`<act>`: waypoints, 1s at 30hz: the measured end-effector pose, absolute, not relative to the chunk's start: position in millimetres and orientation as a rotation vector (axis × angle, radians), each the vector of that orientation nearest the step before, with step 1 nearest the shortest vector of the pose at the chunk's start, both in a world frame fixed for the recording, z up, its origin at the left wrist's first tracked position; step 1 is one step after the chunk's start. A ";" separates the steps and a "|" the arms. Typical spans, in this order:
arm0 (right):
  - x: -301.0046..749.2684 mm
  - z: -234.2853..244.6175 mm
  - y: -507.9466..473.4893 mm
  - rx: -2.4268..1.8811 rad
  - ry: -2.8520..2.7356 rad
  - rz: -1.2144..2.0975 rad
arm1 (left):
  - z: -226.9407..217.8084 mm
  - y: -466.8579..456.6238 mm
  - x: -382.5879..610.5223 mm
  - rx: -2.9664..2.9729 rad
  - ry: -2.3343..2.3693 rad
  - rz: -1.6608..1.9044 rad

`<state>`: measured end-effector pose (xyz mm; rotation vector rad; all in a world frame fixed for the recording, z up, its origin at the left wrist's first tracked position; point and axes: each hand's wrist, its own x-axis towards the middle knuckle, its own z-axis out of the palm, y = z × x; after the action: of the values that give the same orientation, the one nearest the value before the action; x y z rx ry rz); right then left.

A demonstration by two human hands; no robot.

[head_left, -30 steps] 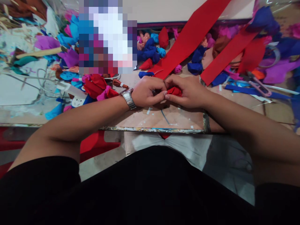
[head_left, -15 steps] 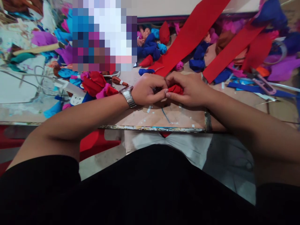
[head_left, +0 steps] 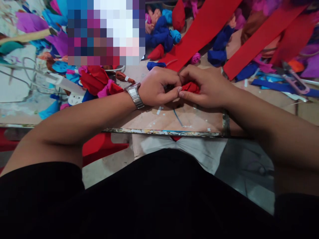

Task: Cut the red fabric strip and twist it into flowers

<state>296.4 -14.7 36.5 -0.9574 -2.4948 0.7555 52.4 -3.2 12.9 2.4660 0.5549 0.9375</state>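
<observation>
Over the front of the table, my left hand (head_left: 158,87) and my right hand (head_left: 210,87) meet, with fingertips and thumbs touching. A piece of folded red crepe paper (head_left: 190,87) shows within the curl of my right fingers, and its left end goes out of sight between the two hands. Both hands are closed around it in a pinch; what my left fingertips grip exactly is partly covered. A wide red crepe paper strip (head_left: 196,36) lies just beyond the hands. Beside its lower end is a rolled dark blue piece (head_left: 156,65).
A second red strip (head_left: 264,41) and pink-handled scissors (head_left: 297,81) lie at the right. Crumpled blue pieces (head_left: 159,35) and a small pink rose (head_left: 195,58) sit at the back. At left are a white power strip (head_left: 75,99), cables and a wooden-handled tool (head_left: 27,36).
The view has tilted and come slightly closer, so the table's things sit higher and spread wider. Both hands keep the same pinch on the red crepe paper, with little visible finger movement.
</observation>
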 end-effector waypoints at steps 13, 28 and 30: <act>296.6 35.6 -14.3 -0.921 -2.498 0.719 | 15.2 -3.2 54.1 2.432 0.493 0.975; 295.4 36.4 -14.9 -0.916 -2.494 0.737 | 12.9 -1.2 53.4 2.447 0.466 0.999; 295.4 36.4 -15.2 -0.909 -2.490 0.736 | 12.7 -0.4 53.5 2.461 0.445 1.006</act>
<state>295.4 -15.2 36.4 -0.9087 -2.4901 0.7356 53.5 -0.4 12.7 2.4611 0.4449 1.0056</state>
